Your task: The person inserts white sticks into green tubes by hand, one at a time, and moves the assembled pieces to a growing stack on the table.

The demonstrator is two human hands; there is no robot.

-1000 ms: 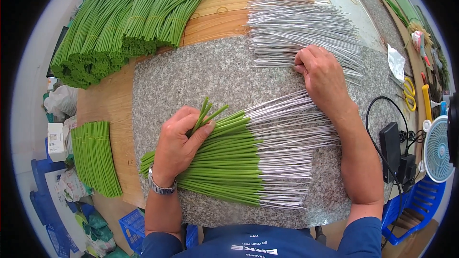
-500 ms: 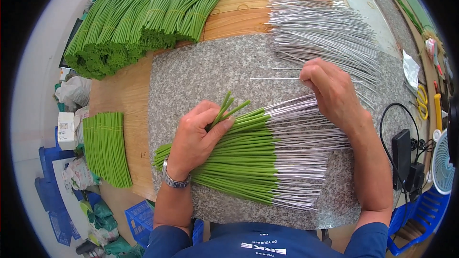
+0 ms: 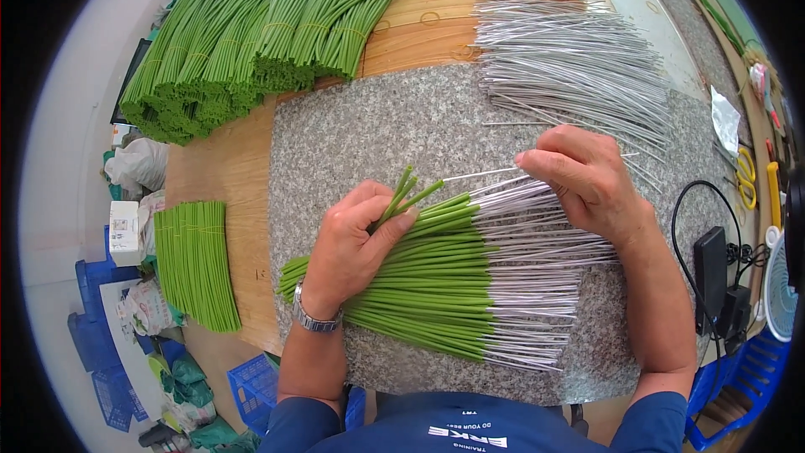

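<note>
My left hand (image 3: 356,235), with a metal watch on the wrist, is closed on a few short green plastic tubes (image 3: 426,194), their ends sticking up past the thumb. Pinched between the thumb and fingers of my right hand (image 3: 591,180) is a thin white wire (image 3: 482,174). Its left tip meets the end of one held tube; whether it has entered cannot be told. Beneath both hands lies a fan of green tubes (image 3: 436,285) with white wires (image 3: 537,294) projecting from their right ends. A loose heap of wires (image 3: 570,67) lies beyond my right hand.
The work lies on a grey speckled slab (image 3: 369,126) on a wooden table (image 3: 251,285). Banded green bundles (image 3: 201,59) are stacked far left; another bundle (image 3: 197,264) lies nearer. At right are a black power adapter (image 3: 711,268), yellow-handled scissors (image 3: 745,176) and a blue basket (image 3: 734,386).
My right hand has moved slightly nearer, carrying the wire from above the slab to the tip of a green tube. My left hand keeps its hold on the tubes.
</note>
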